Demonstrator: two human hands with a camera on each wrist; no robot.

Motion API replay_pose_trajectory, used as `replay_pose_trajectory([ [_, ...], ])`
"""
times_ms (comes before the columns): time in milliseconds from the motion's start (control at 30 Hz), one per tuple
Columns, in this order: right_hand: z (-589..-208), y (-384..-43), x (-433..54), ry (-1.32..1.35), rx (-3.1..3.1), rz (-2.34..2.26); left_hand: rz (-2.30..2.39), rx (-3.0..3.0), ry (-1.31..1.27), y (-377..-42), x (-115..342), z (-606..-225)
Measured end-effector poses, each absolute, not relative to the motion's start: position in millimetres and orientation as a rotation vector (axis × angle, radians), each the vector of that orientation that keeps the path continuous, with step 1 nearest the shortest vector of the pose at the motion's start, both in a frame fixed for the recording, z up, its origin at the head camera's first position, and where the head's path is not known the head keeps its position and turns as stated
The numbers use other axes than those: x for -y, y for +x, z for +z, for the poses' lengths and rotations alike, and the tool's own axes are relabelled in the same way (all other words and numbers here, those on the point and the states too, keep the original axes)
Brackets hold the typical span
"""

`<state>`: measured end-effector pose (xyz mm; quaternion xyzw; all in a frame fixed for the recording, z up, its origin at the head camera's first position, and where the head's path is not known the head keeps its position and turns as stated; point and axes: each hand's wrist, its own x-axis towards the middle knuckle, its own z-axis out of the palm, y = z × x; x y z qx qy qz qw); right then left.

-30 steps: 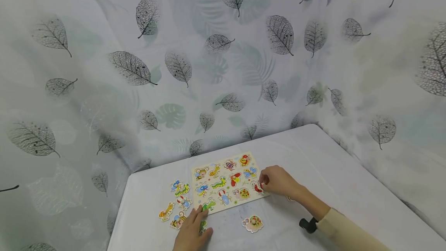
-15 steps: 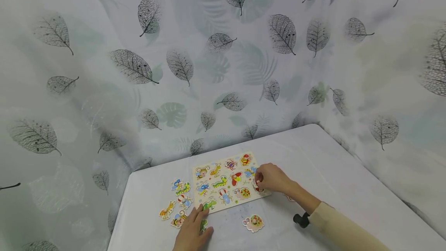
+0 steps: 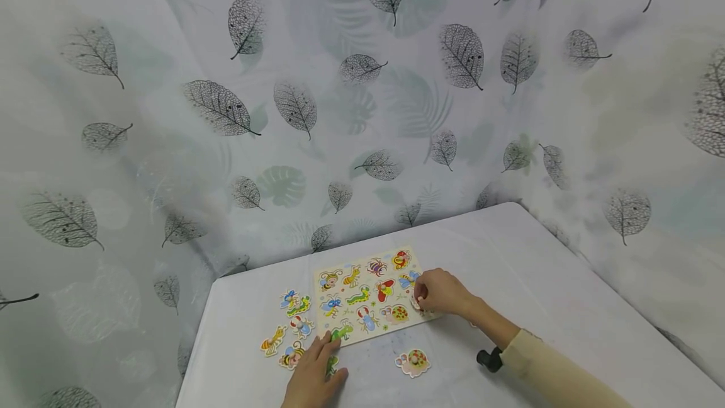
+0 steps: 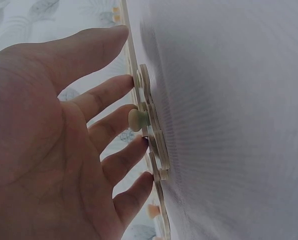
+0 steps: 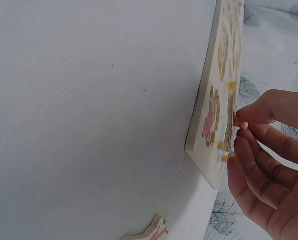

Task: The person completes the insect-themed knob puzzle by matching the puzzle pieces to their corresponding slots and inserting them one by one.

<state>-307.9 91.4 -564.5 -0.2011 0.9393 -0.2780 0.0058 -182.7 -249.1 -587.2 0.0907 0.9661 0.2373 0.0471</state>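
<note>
A pale wooden insect puzzle board (image 3: 344, 294) lies on the white table. Over its lower right corner, my right hand (image 3: 444, 293) pinches the small peg of a knobbed puzzle piece (image 5: 229, 125) between thumb and fingertips. That piece shows edge-on in the right wrist view, close over the board face; its picture is hidden. My left hand (image 3: 311, 375) lies spread at the board's lower left corner, fingertips at the edge. Under its thumb side is a green puzzle piece (image 3: 331, 365), partly covered. A green-knobbed piece (image 4: 143, 118) appears beside the fingers in the left wrist view.
Left of the board lie several loose pieces, among them a bee (image 3: 291, 356), an orange insect (image 3: 274, 340) and a blue beetle (image 3: 302, 327). A snail piece (image 3: 413, 362) lies in front. Another piece (image 5: 151, 232) lies right of the board. Leaf-print curtains (image 3: 362, 112) surround the table.
My right hand has shifted slightly left over the board's right edge, then stayed nearly in place during the last half second. The left hand has kept its place.
</note>
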Motion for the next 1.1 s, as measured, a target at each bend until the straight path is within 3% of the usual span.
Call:
replay_pose_trajectory([
  [1100, -577.0, -312.0, -89.4, -0.578, -2.962, -0.853, 0.729, -2.933, 0.268, -183.9, 248.9, -586.2],
])
